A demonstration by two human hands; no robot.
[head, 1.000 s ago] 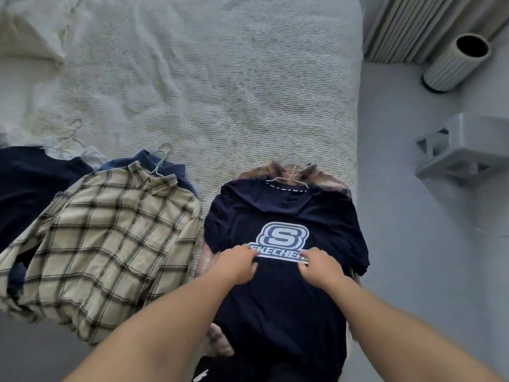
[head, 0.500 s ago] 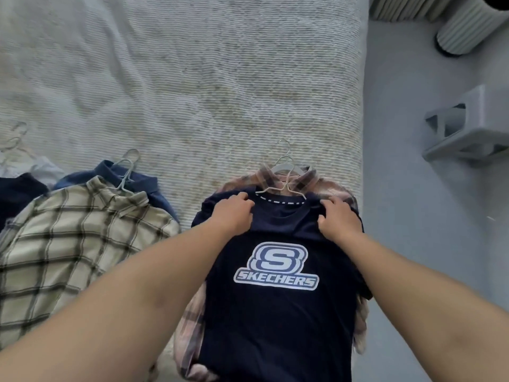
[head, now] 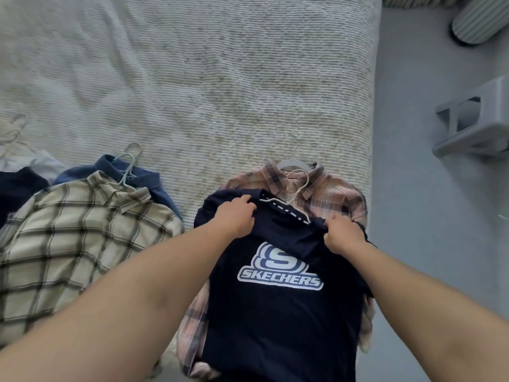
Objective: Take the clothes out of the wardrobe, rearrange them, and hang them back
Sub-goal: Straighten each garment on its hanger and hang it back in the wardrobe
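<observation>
navy t-shirt (head: 281, 321), soft cotton, gripped at shoulders by left hand (head: 237, 218) and right hand (head: 344, 236)

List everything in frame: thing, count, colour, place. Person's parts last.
navy T-shirt: 1, navy with white-blue logo, on top of the pink plaid shirt, near right of the bed
pink plaid shirt: 1, pink and blue-grey, under the T-shirt, on a white hanger
cream plaid shirt: 1, cream with dark checks, near left of the bed
blue shirt: 1, blue, under the cream one
dark garment: 1, navy, far left edge
bedcover: 1, off-white, ribbed
grey stool: 1, grey, floor at right
ribbed cylinder: 1, pale, top right
left hand: grip on the T-shirt's shoulder
right hand: grip on the other shoulder
</observation>
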